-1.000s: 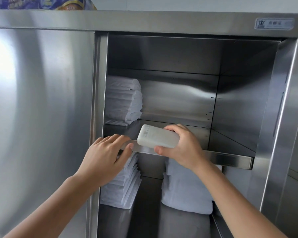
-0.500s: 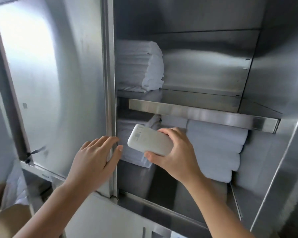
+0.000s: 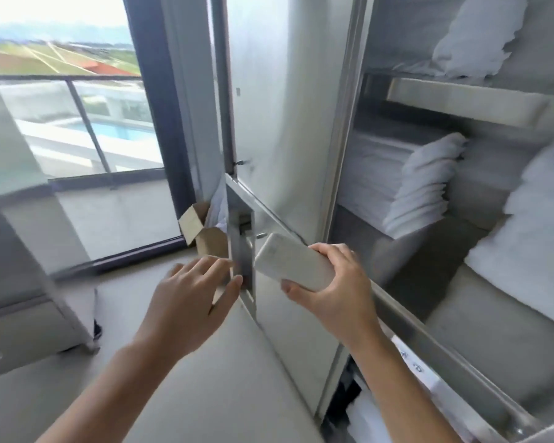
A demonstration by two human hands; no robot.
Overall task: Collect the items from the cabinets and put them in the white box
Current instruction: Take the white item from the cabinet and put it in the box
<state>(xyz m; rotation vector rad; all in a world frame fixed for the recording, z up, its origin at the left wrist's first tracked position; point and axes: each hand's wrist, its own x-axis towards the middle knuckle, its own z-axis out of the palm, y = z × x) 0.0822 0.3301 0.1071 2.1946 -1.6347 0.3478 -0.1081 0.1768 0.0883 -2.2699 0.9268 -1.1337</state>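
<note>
Linen storage room in a hotel-like building

A stainless steel cabinet (image 3: pixel 288 123) holds stacks of folded white towels (image 3: pixel 426 190) on shelves; beside it a floor-length window (image 3: pixel 77 123) overlooks a balcony railing (image 3: pixel 61 77) and a swimming pool (image 3: pixel 115 131).

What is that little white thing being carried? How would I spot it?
Start at the open steel cabinet on the right, stacked with folded white linens. In front of its lower edge, the right hand grips a white rounded slab, perhaps a power bank. Unlike the soft linens, it is hard, smooth and palm-sized.
</note>
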